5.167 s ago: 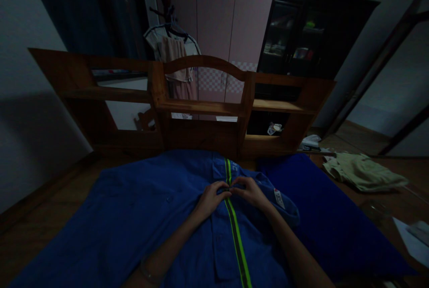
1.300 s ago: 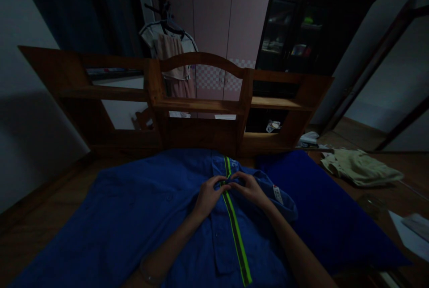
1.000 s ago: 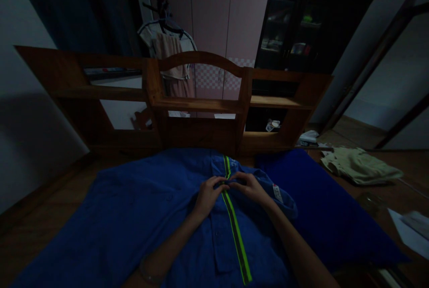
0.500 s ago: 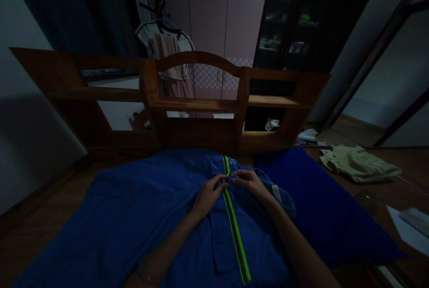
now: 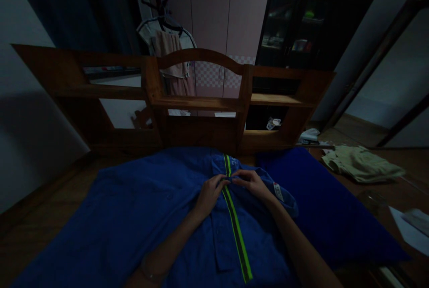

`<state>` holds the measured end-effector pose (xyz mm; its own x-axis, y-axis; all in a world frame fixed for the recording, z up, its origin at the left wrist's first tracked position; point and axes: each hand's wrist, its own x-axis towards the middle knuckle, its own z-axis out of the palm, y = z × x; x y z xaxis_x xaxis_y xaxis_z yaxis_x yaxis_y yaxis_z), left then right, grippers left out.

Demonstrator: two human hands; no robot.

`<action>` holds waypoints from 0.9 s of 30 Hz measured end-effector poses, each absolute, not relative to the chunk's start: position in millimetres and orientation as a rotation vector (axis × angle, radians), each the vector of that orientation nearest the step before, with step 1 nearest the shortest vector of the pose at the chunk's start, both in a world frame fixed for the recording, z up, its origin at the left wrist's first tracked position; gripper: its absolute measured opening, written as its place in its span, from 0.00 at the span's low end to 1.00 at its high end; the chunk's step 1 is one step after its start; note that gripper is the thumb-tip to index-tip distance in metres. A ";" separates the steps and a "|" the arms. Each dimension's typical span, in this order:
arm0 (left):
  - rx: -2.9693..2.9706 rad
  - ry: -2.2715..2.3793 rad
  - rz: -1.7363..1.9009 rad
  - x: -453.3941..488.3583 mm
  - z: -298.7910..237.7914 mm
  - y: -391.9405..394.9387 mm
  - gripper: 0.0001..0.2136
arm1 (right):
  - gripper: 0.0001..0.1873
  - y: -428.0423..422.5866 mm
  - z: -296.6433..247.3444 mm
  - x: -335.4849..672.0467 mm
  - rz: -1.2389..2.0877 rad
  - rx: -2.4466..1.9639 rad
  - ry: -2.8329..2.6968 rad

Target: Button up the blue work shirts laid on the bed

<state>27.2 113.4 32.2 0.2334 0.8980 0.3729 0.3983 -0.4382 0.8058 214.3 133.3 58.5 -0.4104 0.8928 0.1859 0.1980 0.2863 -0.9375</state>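
Observation:
A blue work jacket (image 5: 140,203) lies spread in front of me, with a yellow-green and grey reflective strip (image 5: 237,230) running down it. My left hand (image 5: 212,192) pinches the jacket's fabric at the strip, thumb and fingertips close together. Just to its right, my right hand (image 5: 252,184) grips the cloth the same way. The fingertips of both hands almost meet, and whatever small part lies between them is too dark to make out. A sleeve with a white label (image 5: 278,191) lies beyond my right wrist.
A wooden shelf headboard (image 5: 201,105) stands behind the jacket. A bright blue cloth-covered piece (image 5: 321,207) lies to the right. Farther right are a folded pale green garment (image 5: 362,163), a glass jar (image 5: 372,199) and white paper (image 5: 409,230). Clothes hang on a rack (image 5: 167,42) behind.
The view has shifted slightly. Both hands stay at the same spot on the strip, with only small finger movement. The jacket lies as before.

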 end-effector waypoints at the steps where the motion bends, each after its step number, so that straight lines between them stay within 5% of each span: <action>1: 1.934 1.179 1.152 27.1 34.2 113.3 0.10 | 0.16 133.7 58.1 214.4 1.190 -0.993 -1.772; 8: 1.903 1.035 1.176 27.3 39.5 111.9 0.10 | 0.16 132.8 56.2 214.0 1.304 -1.010 -1.608; 19: 1.983 1.491 1.282 19.7 38.8 117.5 0.15 | 0.08 147.5 49.7 221.9 1.144 -1.075 -1.470; 27: 1.977 1.472 0.882 -37.8 46.8 137.1 0.20 | 0.10 151.2 41.1 223.7 1.005 -1.137 -1.570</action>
<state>-37.8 137.1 46.8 0.1983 0.9607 0.1941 0.6239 -0.2764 0.7310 223.7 151.2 41.1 -0.1478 0.9664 0.2105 0.2135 0.2390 -0.9473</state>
